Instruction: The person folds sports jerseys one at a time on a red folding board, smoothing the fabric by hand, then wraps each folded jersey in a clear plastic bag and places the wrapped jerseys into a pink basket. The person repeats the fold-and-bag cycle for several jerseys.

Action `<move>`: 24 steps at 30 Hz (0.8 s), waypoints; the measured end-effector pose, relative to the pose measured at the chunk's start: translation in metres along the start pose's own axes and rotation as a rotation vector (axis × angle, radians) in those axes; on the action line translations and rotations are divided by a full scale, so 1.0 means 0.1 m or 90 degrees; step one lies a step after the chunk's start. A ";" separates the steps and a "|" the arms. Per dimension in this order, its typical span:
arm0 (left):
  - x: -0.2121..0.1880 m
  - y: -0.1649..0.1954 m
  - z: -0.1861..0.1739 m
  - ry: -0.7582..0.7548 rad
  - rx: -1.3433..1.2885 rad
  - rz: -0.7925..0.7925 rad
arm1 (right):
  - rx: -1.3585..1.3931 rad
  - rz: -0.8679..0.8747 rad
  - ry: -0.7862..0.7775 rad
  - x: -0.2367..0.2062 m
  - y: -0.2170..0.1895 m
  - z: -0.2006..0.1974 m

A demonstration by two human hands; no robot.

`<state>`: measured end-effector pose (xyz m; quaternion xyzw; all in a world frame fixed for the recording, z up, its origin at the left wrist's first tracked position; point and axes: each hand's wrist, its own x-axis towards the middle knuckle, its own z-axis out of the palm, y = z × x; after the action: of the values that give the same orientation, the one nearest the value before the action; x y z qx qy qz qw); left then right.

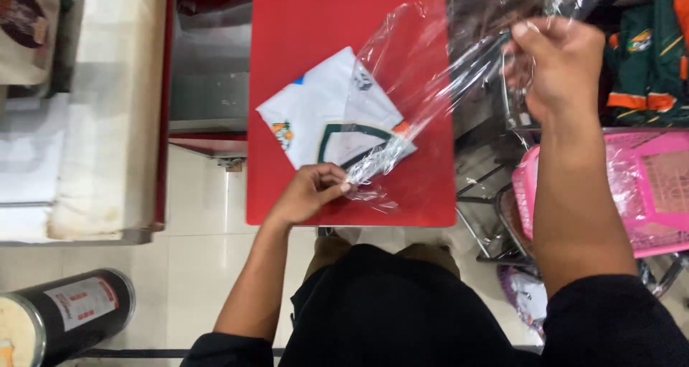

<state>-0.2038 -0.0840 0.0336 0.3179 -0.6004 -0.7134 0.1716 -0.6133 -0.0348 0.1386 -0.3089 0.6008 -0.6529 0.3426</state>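
Note:
A folded white shirt (323, 108) with a green collar and a small orange and green emblem lies on a red table (301, 22). A clear plastic bag (430, 65) stretches over its right part. My left hand (308, 191) pinches the bag's near end at the shirt's collar edge. My right hand (556, 62) is raised off the table's right side, fingers closed on the bag's far end, pulling it taut.
A pink plastic basket (646, 187) stands at the right, with green and orange garments (646, 58) beyond it. A metal counter (208, 72) and a white machine (108, 108) sit to the left. A black cylinder (72, 313) rests on the tiled floor at lower left.

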 end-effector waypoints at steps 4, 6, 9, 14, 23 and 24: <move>-0.07 -0.23 -0.23 0.000 -0.110 0.025 | -0.045 0.035 0.028 0.20 0.02 0.41; -0.12 -0.21 -0.31 -0.018 -0.200 0.084 | -0.006 0.049 0.031 0.32 0.04 0.53; -0.20 -0.07 -0.40 -0.141 -0.446 0.167 | 0.016 0.126 0.055 0.47 0.12 0.66; -0.21 0.03 -0.42 -0.249 -0.703 0.136 | -0.019 0.194 0.098 0.65 0.42 0.92; 0.07 -0.36 -0.40 -0.146 -0.814 0.020 | -0.071 0.219 0.055 0.76 0.49 1.16; 0.10 -0.39 -0.39 -0.183 -0.837 0.018 | -0.061 0.224 0.041 0.78 0.49 1.17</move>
<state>-0.1808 -0.1108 -0.0093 0.0413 -0.0620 -0.9635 0.2572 -0.5591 -0.1674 0.0991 -0.1938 0.6866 -0.5633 0.4167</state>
